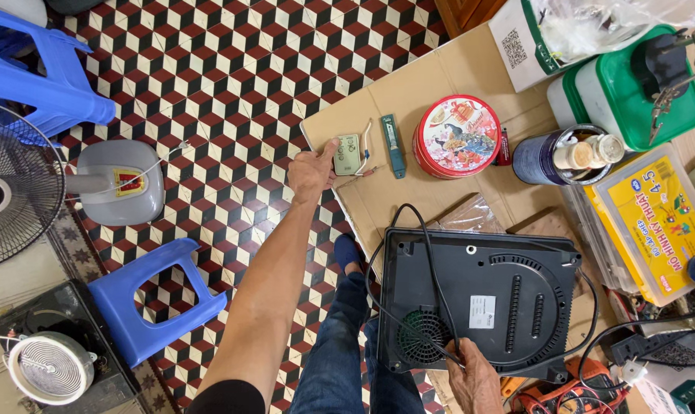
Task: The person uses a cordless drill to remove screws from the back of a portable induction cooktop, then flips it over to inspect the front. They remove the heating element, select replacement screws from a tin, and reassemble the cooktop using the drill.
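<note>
My left hand (312, 170) stretches out to a small pale green box with wires (347, 155) lying on the cardboard sheet (409, 96), thumb and fingers on its left edge. A slim teal tool (393, 146) lies just right of it. My right hand (474, 376) rests on the near edge of an upturned black induction cooker (508, 303), touching its black power cord (424, 253) beside the round fan grille (423, 335).
A round red tin (456, 136), a dark can of rolls (551, 157), a green-lidded box (631, 92) and a yellow parts case (647, 222) stand right. Left on the tiled floor: blue stools (144, 307), a fan (14, 188), another cooker (52, 360).
</note>
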